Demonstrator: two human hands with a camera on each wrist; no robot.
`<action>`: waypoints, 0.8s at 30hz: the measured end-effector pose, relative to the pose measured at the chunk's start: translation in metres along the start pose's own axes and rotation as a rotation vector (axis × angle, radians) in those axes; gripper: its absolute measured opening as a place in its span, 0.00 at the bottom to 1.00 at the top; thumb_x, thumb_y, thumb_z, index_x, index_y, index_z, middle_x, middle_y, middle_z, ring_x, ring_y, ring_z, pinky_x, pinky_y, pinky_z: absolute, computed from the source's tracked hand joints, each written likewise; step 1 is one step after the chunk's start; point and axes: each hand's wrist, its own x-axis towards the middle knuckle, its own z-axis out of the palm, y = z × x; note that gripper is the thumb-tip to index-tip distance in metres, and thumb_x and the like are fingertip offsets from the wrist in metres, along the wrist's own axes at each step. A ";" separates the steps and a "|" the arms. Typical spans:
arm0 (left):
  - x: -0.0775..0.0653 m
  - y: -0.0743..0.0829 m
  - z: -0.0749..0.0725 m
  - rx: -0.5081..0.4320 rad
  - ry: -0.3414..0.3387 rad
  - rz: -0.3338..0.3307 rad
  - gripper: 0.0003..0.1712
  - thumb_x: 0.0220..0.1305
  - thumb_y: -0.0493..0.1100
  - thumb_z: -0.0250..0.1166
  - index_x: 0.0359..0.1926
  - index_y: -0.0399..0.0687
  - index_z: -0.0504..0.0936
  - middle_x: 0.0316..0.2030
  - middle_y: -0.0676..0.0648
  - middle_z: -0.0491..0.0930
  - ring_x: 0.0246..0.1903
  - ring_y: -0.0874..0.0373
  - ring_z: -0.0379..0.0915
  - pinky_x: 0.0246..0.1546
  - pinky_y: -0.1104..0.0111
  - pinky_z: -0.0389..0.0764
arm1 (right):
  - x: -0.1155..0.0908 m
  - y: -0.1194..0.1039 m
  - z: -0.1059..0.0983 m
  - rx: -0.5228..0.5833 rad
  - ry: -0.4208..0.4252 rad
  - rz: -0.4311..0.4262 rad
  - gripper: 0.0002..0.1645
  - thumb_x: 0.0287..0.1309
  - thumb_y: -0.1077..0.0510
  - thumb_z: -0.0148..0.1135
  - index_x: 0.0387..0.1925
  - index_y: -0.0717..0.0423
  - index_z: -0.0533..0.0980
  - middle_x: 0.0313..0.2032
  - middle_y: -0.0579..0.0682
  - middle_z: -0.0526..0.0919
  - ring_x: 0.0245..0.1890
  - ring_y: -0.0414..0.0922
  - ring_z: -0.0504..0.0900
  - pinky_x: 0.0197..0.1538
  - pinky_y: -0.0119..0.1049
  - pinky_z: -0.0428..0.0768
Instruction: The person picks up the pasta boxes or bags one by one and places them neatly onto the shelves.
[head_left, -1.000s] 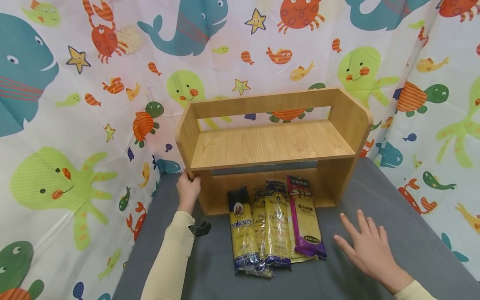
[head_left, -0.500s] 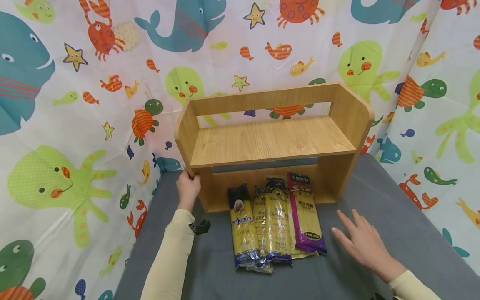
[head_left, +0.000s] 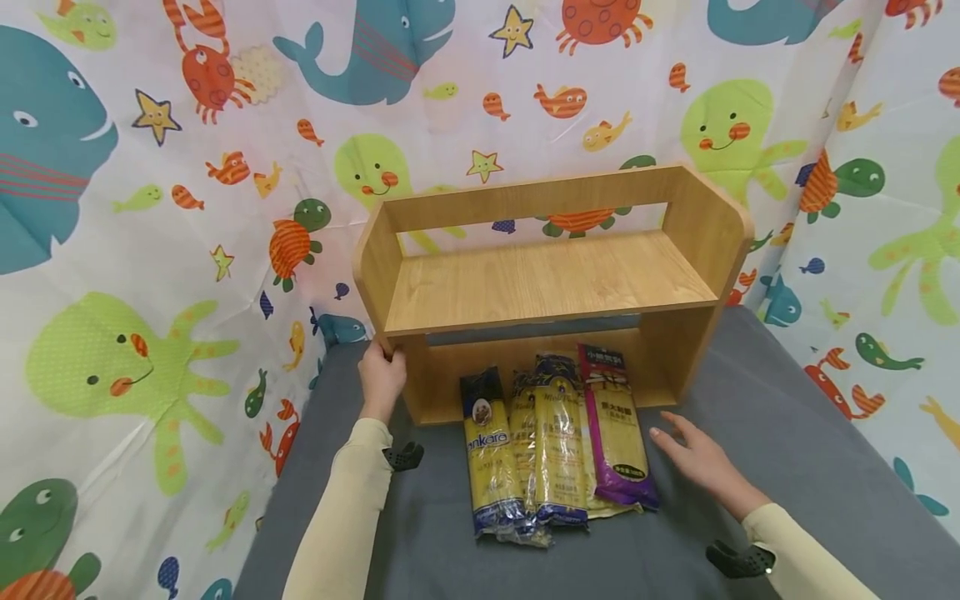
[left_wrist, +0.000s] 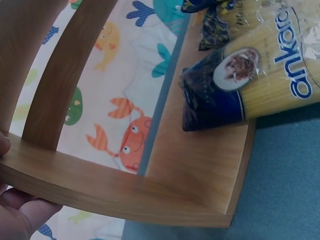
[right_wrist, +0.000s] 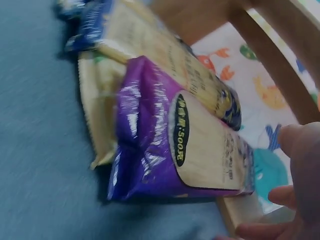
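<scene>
A two-tier wooden shelf point(head_left: 551, 279) stands at the back of the grey table. My left hand point(head_left: 382, 379) grips the edge of its left side panel; in the left wrist view the fingers point(left_wrist: 30, 212) wrap that panel from below. Several packs of spaghetti lie with their far ends in the lower tier: a blue-and-yellow pack point(head_left: 492, 458) at the left, a similar pack point(head_left: 561, 450) in the middle, and a purple-edged pack point(head_left: 618, 425) at the right. My right hand point(head_left: 701, 458), fingers spread and holding nothing, hovers just right of the purple-edged pack.
A curtain point(head_left: 465, 125) printed with sea animals hangs behind the shelf and along both sides. Grey cloth point(head_left: 600, 567) covers the table in front of the packs. Dark bands point(head_left: 403, 456) sit on both wrists over pale sleeves.
My right hand has moved left and slightly inward, closer to the purple-edged pack. The left hand keeps its grip on the shelf, and the packs stay in place.
</scene>
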 end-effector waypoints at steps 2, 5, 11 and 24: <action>0.001 -0.001 0.000 0.008 -0.002 -0.002 0.22 0.74 0.42 0.57 0.64 0.38 0.75 0.59 0.33 0.81 0.56 0.36 0.82 0.54 0.43 0.82 | 0.013 0.001 0.002 0.154 -0.057 0.080 0.51 0.75 0.34 0.46 0.78 0.67 0.47 0.71 0.78 0.59 0.63 0.70 0.75 0.51 0.56 0.84; 0.001 -0.002 0.000 0.008 -0.004 0.002 0.22 0.74 0.43 0.56 0.64 0.39 0.75 0.59 0.33 0.82 0.55 0.36 0.82 0.54 0.43 0.82 | 0.032 0.003 0.005 0.378 -0.123 0.154 0.52 0.75 0.37 0.50 0.79 0.66 0.41 0.72 0.79 0.56 0.61 0.67 0.79 0.49 0.52 0.86; 0.000 -0.002 -0.001 -0.005 -0.008 0.005 0.23 0.74 0.42 0.57 0.65 0.39 0.74 0.59 0.33 0.81 0.55 0.36 0.82 0.54 0.43 0.82 | 0.059 0.000 0.016 0.523 -0.172 0.179 0.56 0.71 0.45 0.59 0.80 0.64 0.37 0.70 0.76 0.60 0.50 0.52 0.83 0.48 0.51 0.86; 0.001 -0.001 -0.001 -0.019 -0.008 -0.011 0.23 0.74 0.42 0.58 0.66 0.40 0.74 0.61 0.34 0.80 0.57 0.36 0.81 0.57 0.44 0.80 | 0.081 -0.003 0.028 0.447 -0.140 0.116 0.57 0.65 0.57 0.65 0.80 0.64 0.39 0.70 0.77 0.57 0.54 0.57 0.78 0.43 0.42 0.84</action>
